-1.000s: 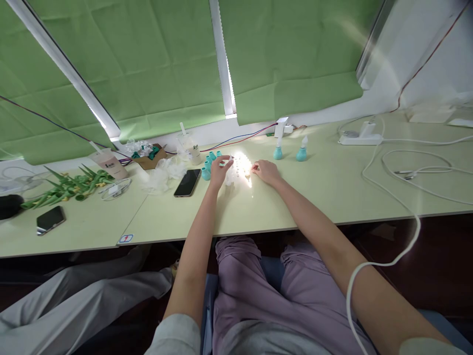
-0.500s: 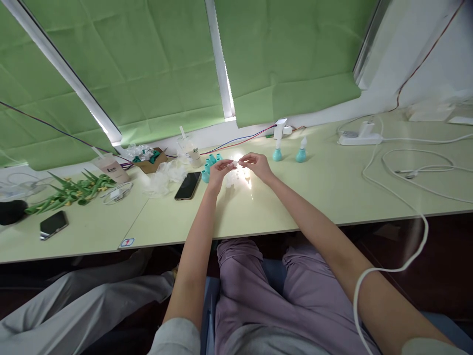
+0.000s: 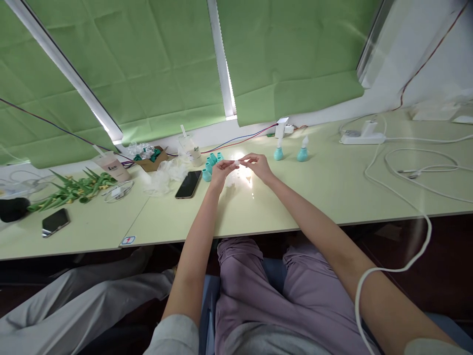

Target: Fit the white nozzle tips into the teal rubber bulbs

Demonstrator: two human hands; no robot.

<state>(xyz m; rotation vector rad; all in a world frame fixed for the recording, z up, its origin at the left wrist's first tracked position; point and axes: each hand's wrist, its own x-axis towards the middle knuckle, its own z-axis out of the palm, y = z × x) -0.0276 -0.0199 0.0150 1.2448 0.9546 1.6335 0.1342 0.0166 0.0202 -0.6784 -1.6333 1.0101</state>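
Overhead and behind, green blinds point(image 3: 158, 59) cover the windows above a pale bench point(image 3: 314, 197) that runs across the view. At the lower left, the grey trouser legs point(image 3: 107, 301) of another person reach under it. On the bench's left part lies a bundle of green stems point(image 3: 76, 192), with a lidded drink cup point(image 3: 115, 168) just behind its right end. A white power strip point(image 3: 364, 140) sits far to the right, its cable looping near the bench's edge. A small cardboard box point(image 3: 154, 162) stands near the wall, crumpled clear plastic point(image 3: 166, 177) in front of it.

The left hand point(image 3: 222, 171) and right hand point(image 3: 258, 166) meet above the bench, near its middle; a black phone point(image 3: 188, 185) lies flat to their left. 2 turquoise bulbs with pale pointed tips point(image 3: 302, 155) stand upright, apart from the right hand. A cluster of turquoise bases point(image 3: 208, 170) stands just beside the left hand. Below the fingers, small translucent pieces point(image 3: 232, 181) lie in bright glare. Each hand's grip pinches 1 tiny whitish piece point(image 3: 237, 163) between the fingertips; its exact shape is too small to tell.
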